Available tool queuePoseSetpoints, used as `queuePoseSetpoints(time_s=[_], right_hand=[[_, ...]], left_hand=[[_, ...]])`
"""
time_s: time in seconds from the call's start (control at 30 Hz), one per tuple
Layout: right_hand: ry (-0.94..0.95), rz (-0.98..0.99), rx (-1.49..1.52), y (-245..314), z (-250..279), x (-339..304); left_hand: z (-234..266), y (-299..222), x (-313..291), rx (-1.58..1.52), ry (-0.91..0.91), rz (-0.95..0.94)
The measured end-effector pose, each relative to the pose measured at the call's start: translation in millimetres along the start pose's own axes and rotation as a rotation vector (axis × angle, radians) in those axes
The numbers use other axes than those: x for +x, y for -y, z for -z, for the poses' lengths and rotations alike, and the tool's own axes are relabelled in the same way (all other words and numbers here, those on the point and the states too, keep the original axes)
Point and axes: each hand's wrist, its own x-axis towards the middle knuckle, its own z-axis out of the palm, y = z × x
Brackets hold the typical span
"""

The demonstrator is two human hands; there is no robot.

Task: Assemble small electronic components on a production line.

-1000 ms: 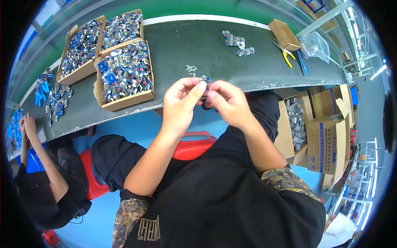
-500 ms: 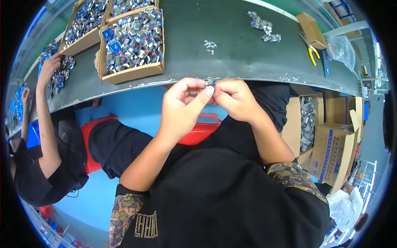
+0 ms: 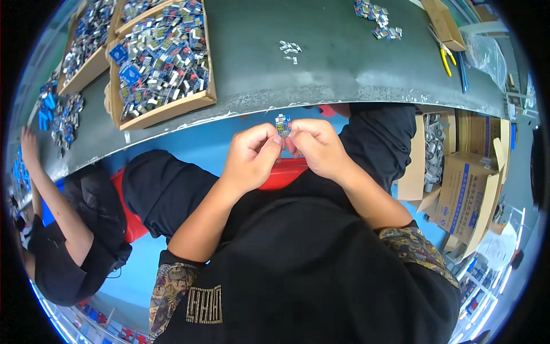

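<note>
A small blue circuit board (image 3: 283, 122) with a dark display block and a white connector stands between my fingertips, just off the table's front edge. My left hand (image 3: 250, 156) pinches its lower left part between thumb and fingers. On the other side, my right hand (image 3: 322, 150) is closed, thumb and forefinger gripping the lower right edge. The fingers cover the board's lower end. Beyond my hands, a few small white connectors (image 3: 290, 48) lie on the dark green table (image 3: 252, 69). Further right is a cluster of similar boards (image 3: 379, 20).
An open cardboard box (image 3: 169, 112) full of boards stands at left, beside another box (image 3: 86, 71). Yellow-handled pliers (image 3: 446, 60) and a small carton (image 3: 444, 26) lie at right. Below stand boxes with grey parts (image 3: 434, 149). A co-worker (image 3: 74, 246) sits at left.
My hands have come down slightly toward me, and the board is tilted up so its face shows. The view has shifted a little. The co-worker's arm has moved left.
</note>
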Motion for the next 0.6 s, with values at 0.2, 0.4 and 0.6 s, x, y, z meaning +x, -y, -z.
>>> queuePoseSetpoints(time_s=[0.2,0.4,0.6], right_hand=[[-0.036,-0.136,0.102,11,0,1],[-0.072,-0.132,0.206,11,-7,-1],[-0.122,-0.049,0.173,-4,-14,0]], left_hand=[[3,5,12,-0.12,0.076,0.075],[9,-3,15,-0.172,0.179,0.188],[17,-7,18,-0.021,0.215,0.119]])
